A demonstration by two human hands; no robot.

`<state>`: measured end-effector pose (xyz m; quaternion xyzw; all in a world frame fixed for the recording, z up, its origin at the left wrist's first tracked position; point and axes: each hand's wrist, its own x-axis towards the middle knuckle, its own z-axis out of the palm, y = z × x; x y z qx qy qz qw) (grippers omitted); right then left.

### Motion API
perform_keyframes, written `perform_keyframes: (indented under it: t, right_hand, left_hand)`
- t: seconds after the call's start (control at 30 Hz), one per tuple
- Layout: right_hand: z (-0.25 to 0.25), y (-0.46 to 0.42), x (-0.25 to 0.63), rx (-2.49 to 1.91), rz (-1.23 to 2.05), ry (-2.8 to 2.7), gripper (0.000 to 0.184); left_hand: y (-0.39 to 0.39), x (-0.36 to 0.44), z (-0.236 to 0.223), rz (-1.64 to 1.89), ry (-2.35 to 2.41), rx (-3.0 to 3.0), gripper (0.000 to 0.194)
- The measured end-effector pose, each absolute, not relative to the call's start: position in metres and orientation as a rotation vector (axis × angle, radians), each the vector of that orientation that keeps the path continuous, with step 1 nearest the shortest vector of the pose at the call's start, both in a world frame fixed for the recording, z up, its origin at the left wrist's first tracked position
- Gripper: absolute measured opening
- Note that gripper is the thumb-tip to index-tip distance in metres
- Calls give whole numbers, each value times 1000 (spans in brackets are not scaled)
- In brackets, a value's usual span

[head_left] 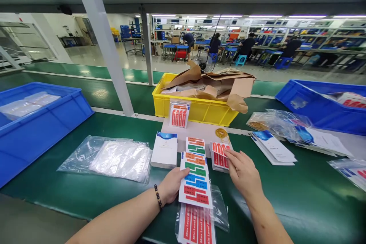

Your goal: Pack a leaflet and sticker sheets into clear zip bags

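Observation:
My left hand [171, 185], a bead bracelet on its wrist, pinches the lower left edge of a multicoloured sticker sheet [196, 181] with green, blue, orange and red labels. That sheet lies over a clear bag holding a red label sheet [196, 225]. My right hand [243, 173] lies with its fingers stretched onto a small stack of red sticker sheets [217, 154] just right of the coloured sheet. A stack of white booklets [164, 150] sits left of it. Another coloured sheet [196, 145] lies behind.
A pile of clear plastic bags [114, 158] lies at left, a blue bin [34, 126] beyond it. A yellow crate [197, 108] with brown paper stands behind, red stickers [179, 115] leaning on it. Rubber bands [222, 134], more booklets [273, 146] and a blue bin [323, 108] are at right. People work far behind.

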<state>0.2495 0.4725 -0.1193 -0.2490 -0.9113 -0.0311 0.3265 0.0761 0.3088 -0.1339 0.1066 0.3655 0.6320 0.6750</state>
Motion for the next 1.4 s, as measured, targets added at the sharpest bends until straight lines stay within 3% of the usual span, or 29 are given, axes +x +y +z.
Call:
perform_keyframes:
  t: [0.17, 0.27, 0.57, 0.67, 0.8, 0.9, 1.0, 1.07, 1.27, 1.4]
  right_hand:
    - [-104, 426, 230, -155, 1, -2355, 41]
    - [-100, 410, 220, 14, 17, -2481, 35]
    - [-98, 407, 213, 126, 119, -2643, 25]
    - [-97, 409, 215, 112, 247, -2681, 24]
    - [-108, 422, 222, -296, 623, -2399, 39]
    - [-114, 431, 224, -724, 1255, -2029, 43]
    - [-114, 433, 223, -736, 1992, -1843, 39]
    - [-112, 435, 222, -721, 2182, -1736, 32]
    - [-111, 465, 228, -959, 1845, -1144, 30]
    - [-112, 478, 230, -931, 1715, -972, 31]
  left_hand:
    - [312, 75, -131, 1530, 802, 210, 41]
    - [313, 75, -126, 1600, 795, 210, 44]
    - [314, 72, -124, 1643, 712, 242, 53]
    - [312, 71, -128, 1614, 733, 344, 44]
    - [309, 70, -131, 1530, 797, 419, 36]
    - [305, 70, -131, 1411, 816, 455, 37]
    - [302, 71, -129, 1272, 805, 525, 42]
    - [301, 71, -128, 1200, 842, 624, 44]
    - [301, 67, -127, 951, 1317, 1022, 37]
    - [291, 66, -123, 823, 891, 829, 36]
